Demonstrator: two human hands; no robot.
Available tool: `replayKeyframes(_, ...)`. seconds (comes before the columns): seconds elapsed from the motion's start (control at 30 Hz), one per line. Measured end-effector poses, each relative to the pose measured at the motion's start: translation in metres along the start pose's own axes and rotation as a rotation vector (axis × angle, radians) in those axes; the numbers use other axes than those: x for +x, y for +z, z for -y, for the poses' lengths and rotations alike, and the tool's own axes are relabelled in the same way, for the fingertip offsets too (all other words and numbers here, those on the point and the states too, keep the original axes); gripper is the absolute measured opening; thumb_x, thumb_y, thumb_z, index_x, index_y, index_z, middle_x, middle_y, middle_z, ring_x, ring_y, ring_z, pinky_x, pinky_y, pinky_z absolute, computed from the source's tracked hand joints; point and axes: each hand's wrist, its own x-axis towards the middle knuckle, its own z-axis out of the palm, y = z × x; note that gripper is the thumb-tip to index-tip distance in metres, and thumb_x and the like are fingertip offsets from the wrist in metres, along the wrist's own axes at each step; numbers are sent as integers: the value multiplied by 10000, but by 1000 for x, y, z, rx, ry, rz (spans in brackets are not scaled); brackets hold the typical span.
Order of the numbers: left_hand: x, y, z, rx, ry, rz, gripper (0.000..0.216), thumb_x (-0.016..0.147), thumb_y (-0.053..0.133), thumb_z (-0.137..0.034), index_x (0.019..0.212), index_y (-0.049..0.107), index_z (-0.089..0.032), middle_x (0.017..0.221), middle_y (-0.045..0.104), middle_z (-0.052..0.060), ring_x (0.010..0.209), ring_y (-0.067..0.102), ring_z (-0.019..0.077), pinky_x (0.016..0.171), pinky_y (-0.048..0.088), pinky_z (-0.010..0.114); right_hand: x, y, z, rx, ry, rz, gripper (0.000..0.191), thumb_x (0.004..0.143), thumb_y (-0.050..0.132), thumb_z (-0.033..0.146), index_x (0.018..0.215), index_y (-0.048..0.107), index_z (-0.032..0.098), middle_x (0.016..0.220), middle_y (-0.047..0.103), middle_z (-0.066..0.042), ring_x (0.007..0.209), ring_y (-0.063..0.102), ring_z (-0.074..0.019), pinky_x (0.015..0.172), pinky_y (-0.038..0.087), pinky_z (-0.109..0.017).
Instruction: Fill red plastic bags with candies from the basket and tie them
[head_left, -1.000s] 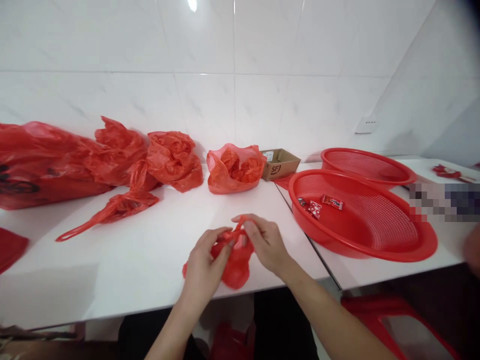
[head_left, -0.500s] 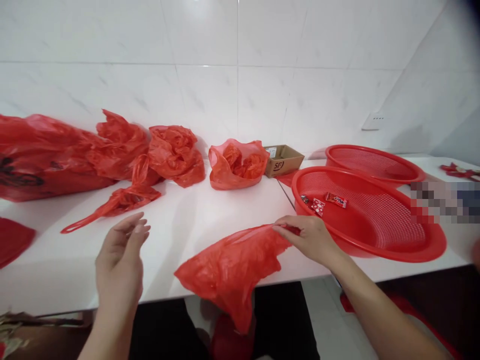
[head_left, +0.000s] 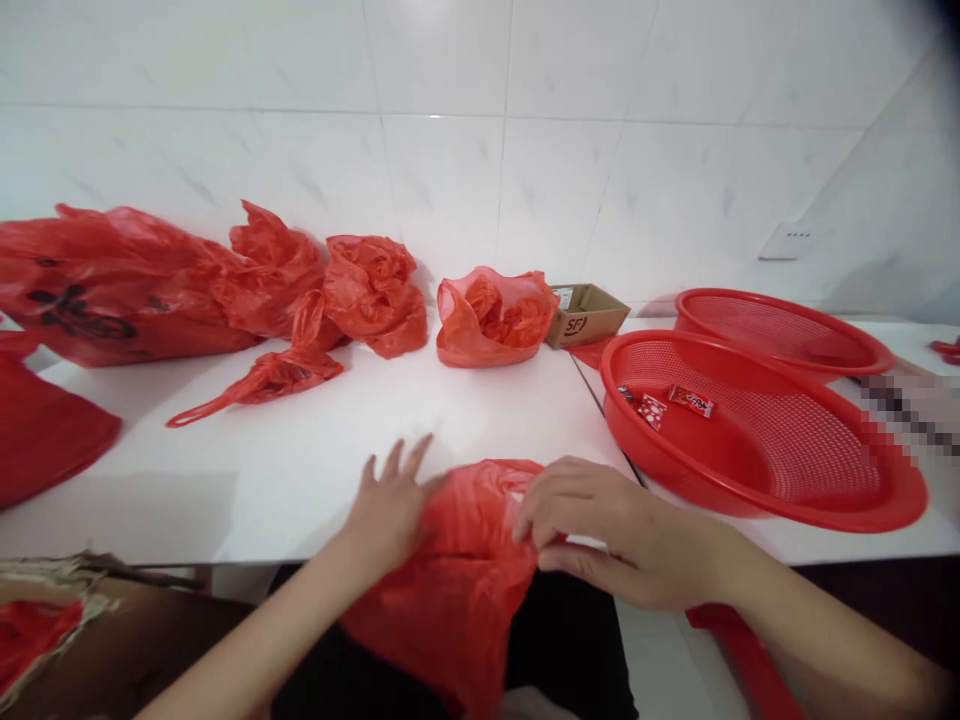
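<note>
A thin red plastic bag [head_left: 480, 560] hangs over the table's front edge, partly in front of my lap. My right hand [head_left: 600, 525] is closed on the right side of its upper part, fingers curled and the thumb below. My left hand [head_left: 390, 505] lies against the bag's left side, with its fingers spread; its thumb is partly lost against the plastic. To the right of my right hand stands a large red plastic basket [head_left: 697, 470] holding a few small wrapped sweets [head_left: 690, 400].
Along the wall are a bulging red bag [head_left: 127, 290], a crumpled bag [head_left: 375, 290] and an open-topped bag [head_left: 495, 310]. A small cardboard box [head_left: 589, 315] and a second basket [head_left: 787, 320] stand at the back. At lower left is an open carton [head_left: 150, 640].
My left hand has moved right and come onto the bag. My right hand has drawn the bag down and slightly left, and the view has shifted to the left.
</note>
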Motion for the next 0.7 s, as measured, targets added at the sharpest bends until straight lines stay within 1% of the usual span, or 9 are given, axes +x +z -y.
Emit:
replayKeyframes(0.07, 5, -10, 30, 77, -238, -80, 859, 726, 671, -106, 1495, 350, -317, 1614, 127, 175, 1416, 221, 476, 1018, 297, 685, -6, -3, 5, 6, 62, 145, 151, 968, 480, 229, 888, 598, 178, 876, 663, -25, 842, 579, -134, 801, 442, -279)
replayKeyframes(0.13, 7, -28, 58, 58, -380, -195, 855, 776, 627, -193, 1536, 246, -284, 1611, 77, 208, 1398, 242, 497, 961, 369, 658, -11, -5, 7, -50, 152, 266, 164, 969, 471, 233, 877, 599, 189, 848, 657, -10, 807, 572, -133, 764, 438, -271)
replayKeyframes(0.17, 7, -38, 68, 13, -372, -217, 829, 792, 593, -204, 1537, 238, -281, 1601, 139, 200, 1375, 307, 473, 947, 406, 608, -13, -6, 6, -115, 202, 305, 172, 969, 467, 236, 869, 600, 192, 836, 654, -8, 786, 570, -138, 748, 434, -277)
replayKeyframes(0.23, 3, -56, 79, -147, -314, -220, 694, 806, 530, -204, 1478, 364, -260, 1493, 392, 162, 1246, 497, 376, 906, 462, 484, -15, -5, 1, -288, 297, 342, 190, 965, 470, 250, 844, 604, 192, 803, 650, -14, 737, 569, -157, 710, 420, -299)
replayKeyframes(0.33, -4, -72, 77, -465, -300, -238, 396, 778, 525, -218, 1167, 597, -226, 1086, 657, 47, 816, 644, 203, 704, 489, 309, -14, -2, -4, -499, 400, 334, 235, 963, 456, 277, 816, 620, 194, 733, 644, -22, 654, 566, -175, 638, 385, -308)
replayKeyframes(0.47, -11, -73, 68, -868, -301, -400, 164, 739, 638, -321, 838, 567, -211, 701, 574, -49, 553, 505, 105, 514, 392, 206, -12, -15, -4, -462, 512, 257, 296, 979, 407, 312, 927, 673, 194, 728, 659, -43, 639, 591, -170, 619, 397, -291)
replayKeyframes(0.53, -14, -68, 65, -1142, -280, -355, 207, 709, 689, -333, 783, 544, -206, 611, 521, -67, 507, 449, 85, 475, 366, 181, -12, -35, -10, -245, 533, 218, 289, 964, 446, 365, 1044, 676, 210, 860, 691, -53, 739, 626, -172, 664, 442, -282)
replayKeyframes(0.6, -18, -63, 60, -1403, -286, -257, 218, 671, 732, -302, 764, 571, -188, 607, 547, -52, 510, 471, 83, 467, 391, 173, -14, -63, -27, -61, 563, 58, 325, 937, 485, 433, 1120, 657, 226, 1010, 692, -59, 856, 636, -179, 715, 475, -277)
replayKeyframes(0.7, -22, -58, 47, -1649, -320, -181, 233, 618, 782, -199, 805, 651, -153, 769, 679, 27, 684, 616, 146, 590, 524, 231, -23, -101, -74, -130, 693, -302, 359, 923, 489, 449, 1140, 638, 205, 1112, 669, -94, 925, 623, -188, 767, 486, -298)
